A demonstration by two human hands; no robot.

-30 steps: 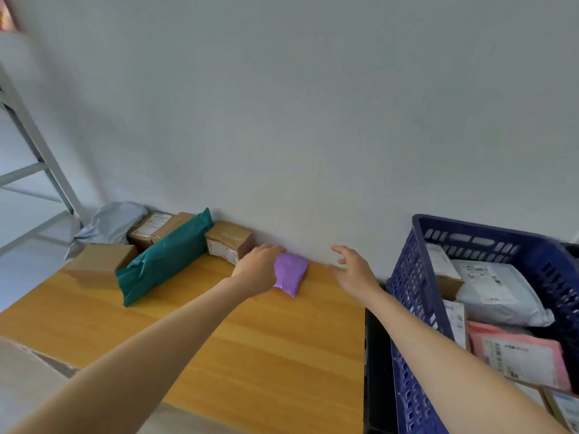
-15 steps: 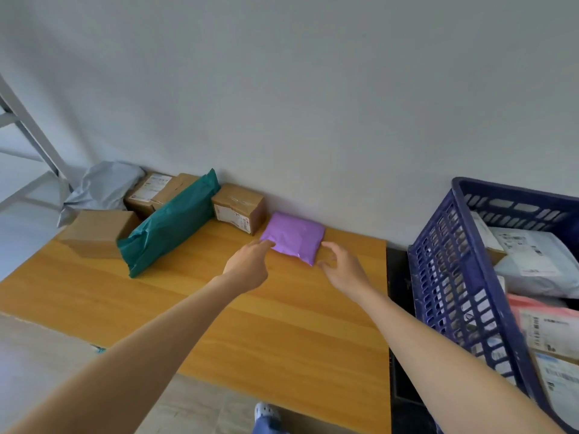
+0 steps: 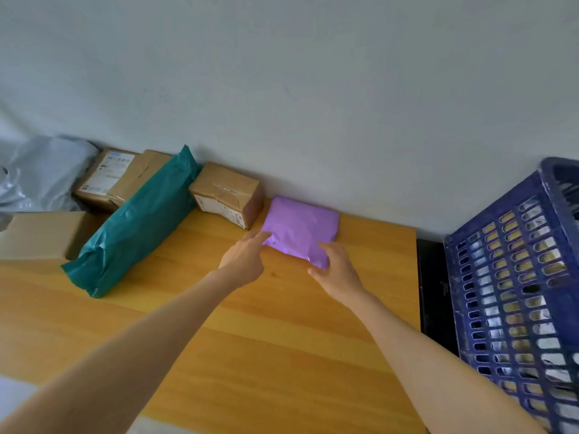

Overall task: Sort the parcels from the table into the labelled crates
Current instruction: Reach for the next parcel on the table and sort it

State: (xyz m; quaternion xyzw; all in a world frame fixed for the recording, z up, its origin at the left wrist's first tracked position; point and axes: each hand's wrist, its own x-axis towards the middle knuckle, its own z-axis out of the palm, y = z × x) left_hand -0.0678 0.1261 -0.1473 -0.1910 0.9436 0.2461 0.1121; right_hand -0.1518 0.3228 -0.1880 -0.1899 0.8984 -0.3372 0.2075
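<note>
Grey mailer, teal mailer and three cardboard boxes lie unsorted on the table. The left hand touches the purple mailer with loosely extended fingertips, gripping nothing. The right hand pinches the near edge of the purple mailer, which lies by the wall. The blue crate seems partly filled.

Both forearms extend forward. The left hand has its index finger straight, touching the parcel corner. The right hand pinches the near edge, thumb on top.
</note>
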